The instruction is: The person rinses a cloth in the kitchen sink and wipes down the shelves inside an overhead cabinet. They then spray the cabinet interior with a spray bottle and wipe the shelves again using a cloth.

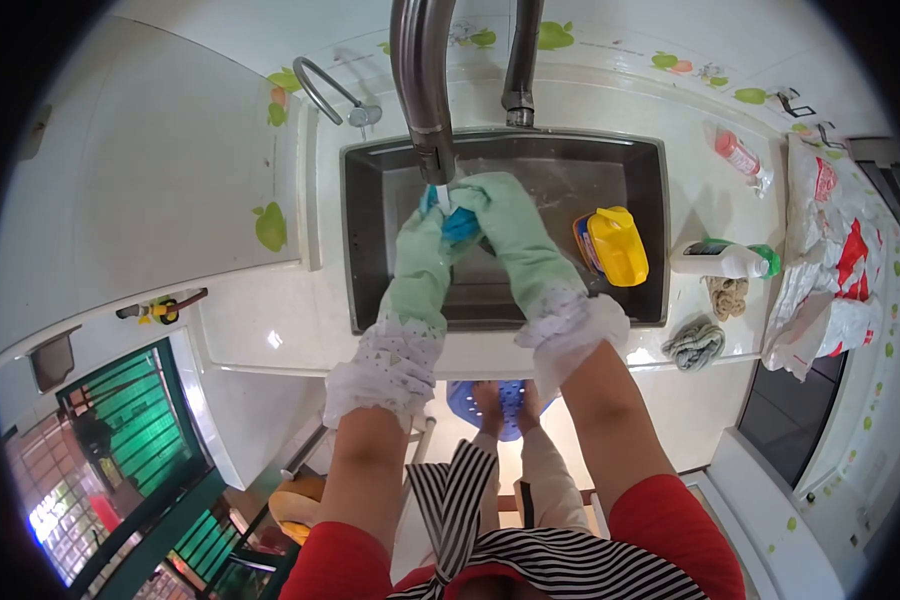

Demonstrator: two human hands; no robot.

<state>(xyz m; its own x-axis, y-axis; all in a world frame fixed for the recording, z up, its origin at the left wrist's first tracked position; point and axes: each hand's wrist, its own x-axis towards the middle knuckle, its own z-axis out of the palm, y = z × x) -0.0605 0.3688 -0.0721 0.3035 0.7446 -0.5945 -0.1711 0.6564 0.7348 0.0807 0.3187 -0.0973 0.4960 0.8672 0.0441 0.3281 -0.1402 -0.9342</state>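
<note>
Both my hands wear light green rubber gloves with white frilled cuffs. They are close together over the left half of the dark sink (653,200), right below the tap spout (430,140). My left hand (422,232) and my right hand (492,205) are both closed on a bright blue cloth (459,225), bunched between them. A small white patch shows beside the blue; whether it is water or part of the held thing, I cannot tell. Inside the sink, to the right of my right hand, is a yellow jug (620,246) with a handle.
Right of the sink are a white bottle (720,260), a pink-labelled bottle (737,152), a brown cloth (728,297) and a grey cloth (695,345). Red-and-white plastic bags (820,250) lie farther right. A second, curved thin tap (325,90) stands at the back left.
</note>
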